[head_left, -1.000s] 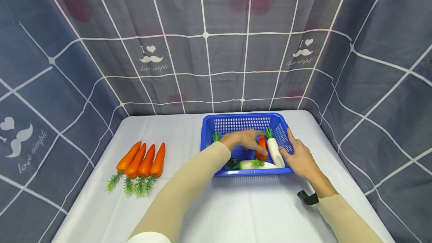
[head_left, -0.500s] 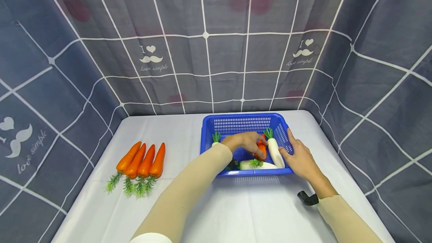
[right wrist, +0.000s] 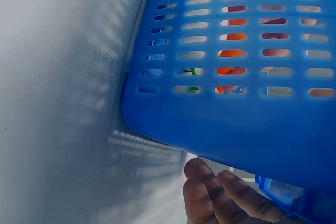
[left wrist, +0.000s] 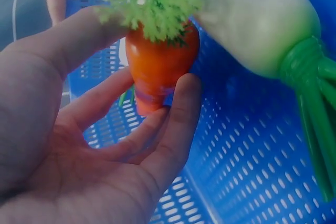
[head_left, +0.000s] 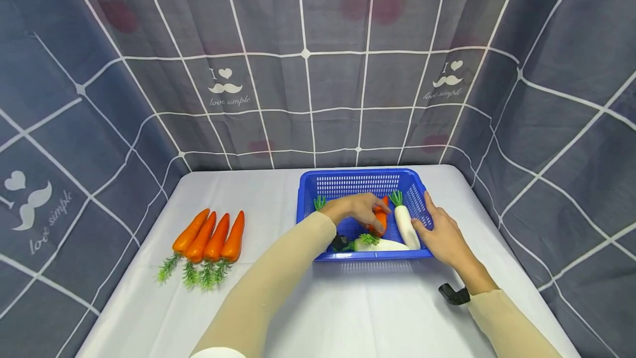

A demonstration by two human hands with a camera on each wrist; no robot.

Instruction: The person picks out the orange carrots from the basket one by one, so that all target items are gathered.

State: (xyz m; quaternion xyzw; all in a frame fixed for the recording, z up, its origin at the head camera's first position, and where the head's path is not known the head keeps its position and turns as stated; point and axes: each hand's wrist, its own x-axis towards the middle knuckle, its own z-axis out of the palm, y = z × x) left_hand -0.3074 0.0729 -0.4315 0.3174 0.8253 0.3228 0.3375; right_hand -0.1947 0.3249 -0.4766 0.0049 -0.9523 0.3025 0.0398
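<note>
My left hand (head_left: 360, 208) reaches into the blue plastic basket (head_left: 374, 256) and holds an orange carrot (head_left: 379, 221) with a frilly green top. In the left wrist view, thumb and fingers surround the carrot (left wrist: 163, 59), its leafy end towards the camera. One white radish (head_left: 406, 227) lies along the basket's right side, and another white radish (head_left: 390, 245) lies along the front wall. My right hand (head_left: 444, 233) rests against the basket's right side, thumb at the rim. Its fairly straight fingers (right wrist: 226, 198) show beside the basket's outer edge in the right wrist view.
Several orange carrots (head_left: 215, 239) lie side by side on the white tablecloth (head_left: 358, 308) at the left, green tops towards me. Green leaves (head_left: 319, 202) poke up behind my left wrist, inside the basket. A grey checked curtain (head_left: 268, 87) encloses the table's back and sides.
Within the basket, the carrot has shifted left, away from the right-hand radish, along with my left hand. My right hand stays at the basket's side.
</note>
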